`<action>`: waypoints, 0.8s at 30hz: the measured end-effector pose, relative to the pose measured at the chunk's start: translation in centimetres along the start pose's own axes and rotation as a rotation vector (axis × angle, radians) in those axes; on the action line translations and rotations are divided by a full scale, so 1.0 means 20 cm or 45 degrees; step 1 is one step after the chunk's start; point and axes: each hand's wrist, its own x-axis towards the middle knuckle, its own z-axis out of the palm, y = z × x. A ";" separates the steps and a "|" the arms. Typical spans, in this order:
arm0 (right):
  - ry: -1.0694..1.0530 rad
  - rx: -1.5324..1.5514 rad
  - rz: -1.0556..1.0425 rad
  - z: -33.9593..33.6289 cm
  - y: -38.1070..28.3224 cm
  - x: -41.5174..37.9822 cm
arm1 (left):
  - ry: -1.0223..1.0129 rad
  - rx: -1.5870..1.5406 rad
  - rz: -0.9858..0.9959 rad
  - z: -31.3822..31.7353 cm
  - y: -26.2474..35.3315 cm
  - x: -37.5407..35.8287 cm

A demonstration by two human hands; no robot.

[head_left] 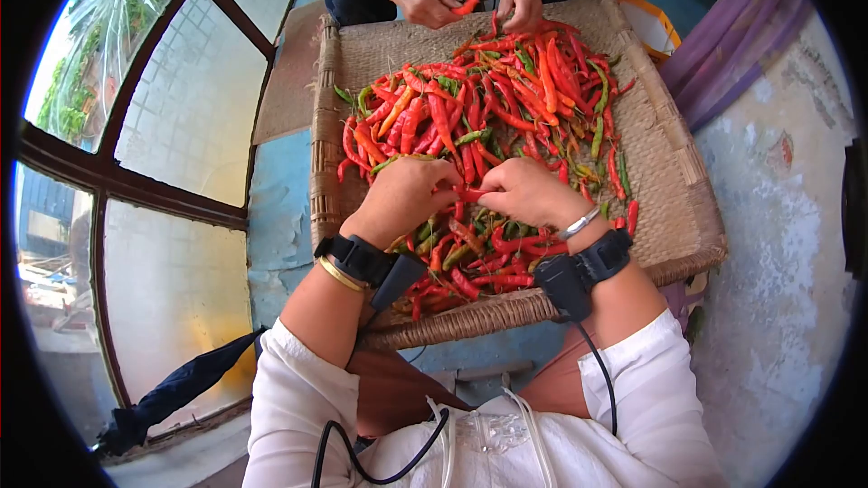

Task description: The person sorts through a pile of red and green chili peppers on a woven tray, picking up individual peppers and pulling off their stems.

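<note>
A red chili pepper [470, 194] is pinched between my two hands, over the near half of a woven tray [665, 176]. My left hand [404, 196] has its fingers closed on the pepper's left end. On its other end, the thumb and fingers of my right hand [535, 192] are closed too. Behind my hands lies a large heap of chili peppers [434, 113], mostly red with some green and orange ones. A smaller pile of chili peppers [497, 262] lies between my wrists and the tray's near rim. My fingers partly hide the held pepper.
Across the tray, another person's hands [470, 2] hold a red chili pepper [467, 7]. Windows [185, 81] line the left side, with a folded dark umbrella [185, 389] below. A purple cloth [737, 36] hangs by the right wall [768, 244]. Cables run from my wristbands.
</note>
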 end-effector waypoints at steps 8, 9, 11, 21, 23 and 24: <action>0.553 1.174 0.166 -0.20 0.09 0.01 | 0.093 0.231 -0.245 0.01 -0.12 0.00; 0.666 1.315 0.141 -0.19 0.08 0.01 | 0.128 0.224 -0.194 0.02 -0.13 0.00; 0.643 1.243 0.217 -0.17 0.09 0.01 | 0.162 0.215 -0.148 0.04 -0.13 0.00; 0.352 0.095 -0.014 0.10 0.16 0.10 | 0.198 0.618 -0.184 0.06 -0.14 0.03; 0.465 0.069 -0.087 0.15 0.18 0.12 | 0.154 0.634 -0.189 0.07 -0.14 0.03; 0.464 0.068 -0.088 0.15 0.17 0.11 | 0.185 0.626 -0.230 0.08 -0.13 0.03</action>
